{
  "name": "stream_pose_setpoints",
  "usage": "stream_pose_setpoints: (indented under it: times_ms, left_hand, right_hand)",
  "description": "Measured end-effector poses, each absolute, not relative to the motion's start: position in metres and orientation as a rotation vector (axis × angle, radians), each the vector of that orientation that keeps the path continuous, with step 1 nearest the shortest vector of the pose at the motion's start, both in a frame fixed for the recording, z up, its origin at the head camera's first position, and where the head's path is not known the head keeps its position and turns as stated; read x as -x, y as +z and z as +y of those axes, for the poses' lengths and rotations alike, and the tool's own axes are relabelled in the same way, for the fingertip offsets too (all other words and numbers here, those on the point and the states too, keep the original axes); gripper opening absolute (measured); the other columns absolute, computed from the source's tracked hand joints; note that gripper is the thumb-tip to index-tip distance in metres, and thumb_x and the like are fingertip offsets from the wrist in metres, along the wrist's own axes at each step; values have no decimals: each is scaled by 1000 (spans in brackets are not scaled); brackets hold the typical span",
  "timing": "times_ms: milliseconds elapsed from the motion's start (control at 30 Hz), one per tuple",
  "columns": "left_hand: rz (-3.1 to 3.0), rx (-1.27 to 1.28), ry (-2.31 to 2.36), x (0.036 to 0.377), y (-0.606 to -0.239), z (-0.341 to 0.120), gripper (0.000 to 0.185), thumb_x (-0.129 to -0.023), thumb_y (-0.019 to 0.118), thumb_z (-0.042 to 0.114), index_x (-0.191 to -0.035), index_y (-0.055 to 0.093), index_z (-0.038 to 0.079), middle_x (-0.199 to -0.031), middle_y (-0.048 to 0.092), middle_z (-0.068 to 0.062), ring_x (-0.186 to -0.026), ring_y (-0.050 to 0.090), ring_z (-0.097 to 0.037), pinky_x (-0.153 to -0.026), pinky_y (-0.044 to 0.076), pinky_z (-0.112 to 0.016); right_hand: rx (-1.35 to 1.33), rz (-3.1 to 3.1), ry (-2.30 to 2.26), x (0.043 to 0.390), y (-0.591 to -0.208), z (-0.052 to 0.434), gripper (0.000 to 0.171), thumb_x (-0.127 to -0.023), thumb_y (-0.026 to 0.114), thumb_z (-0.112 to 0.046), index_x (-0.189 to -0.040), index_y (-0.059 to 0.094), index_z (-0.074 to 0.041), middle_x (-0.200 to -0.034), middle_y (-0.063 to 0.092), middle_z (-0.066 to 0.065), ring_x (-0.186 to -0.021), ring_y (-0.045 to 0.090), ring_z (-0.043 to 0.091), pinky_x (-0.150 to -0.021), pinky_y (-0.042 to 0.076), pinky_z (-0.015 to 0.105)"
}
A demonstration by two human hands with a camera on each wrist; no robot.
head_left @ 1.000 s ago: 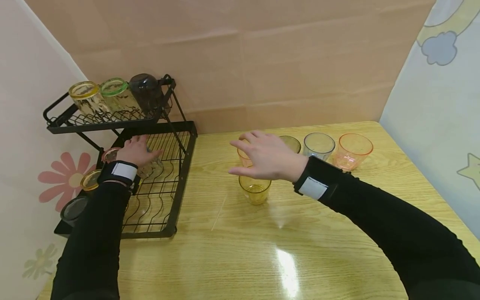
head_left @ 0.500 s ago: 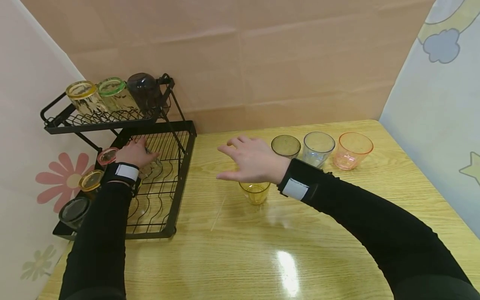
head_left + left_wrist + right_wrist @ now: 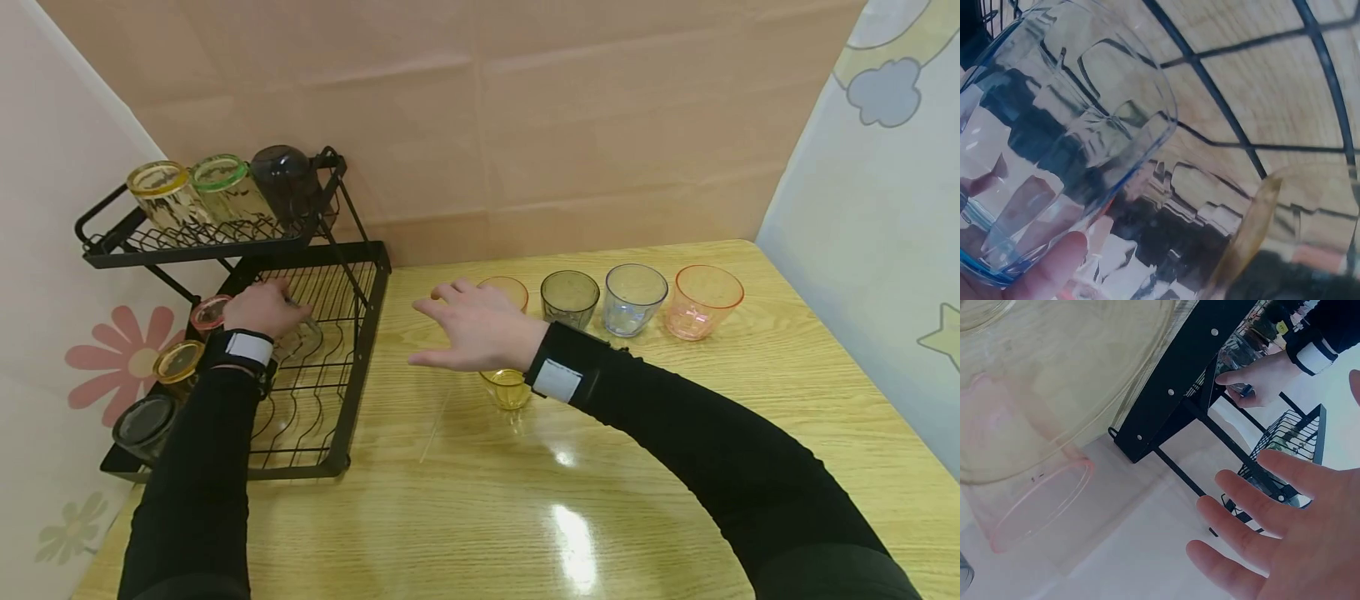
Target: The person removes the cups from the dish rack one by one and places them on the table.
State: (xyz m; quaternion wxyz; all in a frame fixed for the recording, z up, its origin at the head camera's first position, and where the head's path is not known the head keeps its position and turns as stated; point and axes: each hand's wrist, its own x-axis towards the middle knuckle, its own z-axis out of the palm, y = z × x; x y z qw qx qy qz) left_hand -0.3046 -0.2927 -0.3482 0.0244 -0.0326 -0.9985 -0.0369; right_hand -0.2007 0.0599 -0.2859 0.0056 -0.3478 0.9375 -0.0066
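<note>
A row of four glasses stands on the table (image 3: 675,467): amber glass (image 3: 513,287), smoky glass (image 3: 570,297), clear glass (image 3: 635,297), pink glass (image 3: 705,301). A yellow glass (image 3: 507,389) stands nearer. Behind, flower-patterned wall (image 3: 112,367).

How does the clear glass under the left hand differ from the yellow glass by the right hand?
The clear glass lies in the rack, gripped by the left hand; the yellow glass stands upright on the table, untouched, the right hand hovering open. Both are faceted tumblers.
</note>
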Motion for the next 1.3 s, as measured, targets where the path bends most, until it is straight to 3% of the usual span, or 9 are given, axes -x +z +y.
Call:
stream_pose_setpoints:
  times_ms: [300,567,800,1000,1133,1300]
  left_hand:
    - [-2995,127,-170,289,-322,-294,39,-86,65,40,-91,59,1,-75,60,-17,-64,57,-34,-47,42,-48]
    - [-2958,134,-199,276,-303,-296,52,-87,64,45,-102,59,-4,-81,62,-22,-68,59,-36,-54,46,-50]
    - [-2916,87,-407,257,-301,-306,59,-89,59,55,-106,58,-1,-78,58,-17,-63,53,-30,-48,38,-39]
    - [-2856,38,-651,236,-304,-307,62,-92,55,56,-115,56,-1,-99,57,-22,-77,52,-33,-55,38,-39]
    - [-2773,57,-881,225,-308,-305,53,-94,58,48,-116,58,0,-109,54,-19,-88,49,-28,-62,38,-34]
    - [-2647,115,-1198,213,-314,-295,28,-95,62,36,-109,62,12,-107,51,-1,-82,46,-16,-58,40,-23]
  right_hand:
    - [1097,2949,-29,206,-293,52,78,-91,39,-72,-150,39,-21,-143,46,8,-127,44,27,-89,48,42]
    - [1000,2938,-85,211,-301,44,81,-90,35,-75,-152,35,-24,-146,43,6,-131,41,26,-90,47,43]
    - [973,2898,-230,210,-316,31,79,-91,37,-73,-152,34,-23,-148,41,6,-133,39,27,-96,44,45]
    - [936,2897,-374,202,-326,17,80,-91,36,-73,-153,32,-22,-149,39,8,-133,39,28,-94,46,44]
    - [867,2889,-589,195,-329,10,80,-91,36,-73,-153,32,-22,-150,37,8,-133,39,29,-94,46,49]
    - [784,2883,-831,190,-334,2,76,-94,35,-69,-153,32,-22,-150,38,10,-132,41,30,-94,45,51]
